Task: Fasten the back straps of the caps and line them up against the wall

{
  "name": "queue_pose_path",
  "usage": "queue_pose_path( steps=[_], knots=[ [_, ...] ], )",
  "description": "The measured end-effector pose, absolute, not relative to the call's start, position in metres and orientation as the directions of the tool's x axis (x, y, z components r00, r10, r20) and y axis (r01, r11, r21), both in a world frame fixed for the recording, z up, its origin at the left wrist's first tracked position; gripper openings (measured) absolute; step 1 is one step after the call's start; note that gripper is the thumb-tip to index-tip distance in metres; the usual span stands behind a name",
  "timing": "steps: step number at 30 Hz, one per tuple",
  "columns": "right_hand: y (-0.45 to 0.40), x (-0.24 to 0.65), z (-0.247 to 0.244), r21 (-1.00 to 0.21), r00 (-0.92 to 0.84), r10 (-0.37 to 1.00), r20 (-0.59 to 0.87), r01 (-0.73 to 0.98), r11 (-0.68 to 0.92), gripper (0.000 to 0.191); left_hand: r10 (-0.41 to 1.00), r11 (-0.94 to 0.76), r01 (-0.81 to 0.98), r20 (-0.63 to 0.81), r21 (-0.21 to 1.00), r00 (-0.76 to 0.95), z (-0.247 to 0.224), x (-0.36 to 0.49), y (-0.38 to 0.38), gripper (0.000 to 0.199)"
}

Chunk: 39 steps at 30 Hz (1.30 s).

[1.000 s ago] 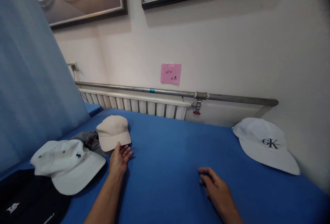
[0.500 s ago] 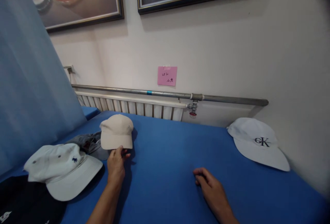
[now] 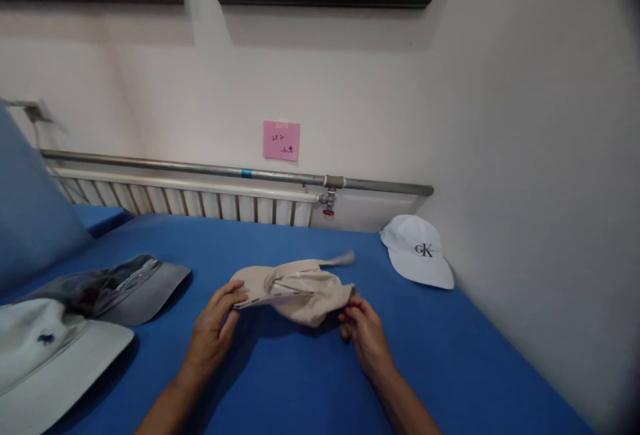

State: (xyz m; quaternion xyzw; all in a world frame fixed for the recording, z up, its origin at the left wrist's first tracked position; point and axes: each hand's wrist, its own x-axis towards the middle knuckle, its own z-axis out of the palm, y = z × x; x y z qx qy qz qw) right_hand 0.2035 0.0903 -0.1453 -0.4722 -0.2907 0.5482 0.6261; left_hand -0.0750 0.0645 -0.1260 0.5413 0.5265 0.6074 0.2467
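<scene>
A beige baseball cap [image 3: 310, 291] is held between both hands over the blue table cover, turned so that part of its inside shows. My left hand [image 3: 215, 321] is closed on the brim at its left end. At the other end, the fingers of my right hand [image 3: 365, 335] pinch the back edge near the strap. One loose strap end sticks out at the upper right of the cap, blurred by motion.
On the left lie a grey cap [image 3: 145, 288] and a white cap with a small dark emblem [image 3: 65, 361]. A white CK cap [image 3: 417, 251] sits by the wall at right. Behind the blue surface [image 3: 310, 388] run a radiator [image 3: 200, 201] and a metal pipe [image 3: 390, 186].
The beige cap has come off the pile at left toward the middle and been turned over. My right hand, formerly holding nothing, now grips its back edge. The view has shifted right.
</scene>
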Motion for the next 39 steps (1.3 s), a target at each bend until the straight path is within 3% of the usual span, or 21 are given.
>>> queue_pose_path(
  steps=[5,10,16,26,34,39],
  knots=[
    [0.094,0.211,-0.146,-0.857,0.24,0.951,-0.193,-0.513,-0.044,0.028,0.864,-0.331,0.221,0.389,0.917,-0.32,-0.125,-0.077,0.063,0.022],
    [0.095,0.215,-0.142,-0.807,0.191,0.948,-0.255,-0.582,-0.1,0.023,0.826,-0.39,0.242,0.454,0.888,-0.334,-0.129,-0.084,0.065,0.005],
    [0.093,0.221,-0.134,-0.795,0.112,0.943,-0.314,-0.573,-0.197,0.03,0.853,-0.358,0.238,0.42,0.903,-0.31,-0.131,-0.087,0.063,0.017],
    [0.088,0.214,-0.136,-0.857,0.108,0.955,-0.276,-0.478,-0.193,0.036,0.849,-0.253,0.279,0.351,0.926,-0.396,-0.136,-0.093,0.07,0.026],
    [0.067,0.205,-0.127,-0.844,-0.202,0.94,-0.276,-0.417,-0.338,0.016,0.841,-0.156,0.193,0.233,0.969,-0.489,-0.14,-0.083,0.071,0.05],
    [0.029,0.157,-0.129,-0.826,-0.242,0.955,-0.171,-0.493,-0.273,0.014,0.888,-0.28,0.276,0.357,0.919,-0.288,-0.142,-0.064,0.067,0.045]
  ],
)
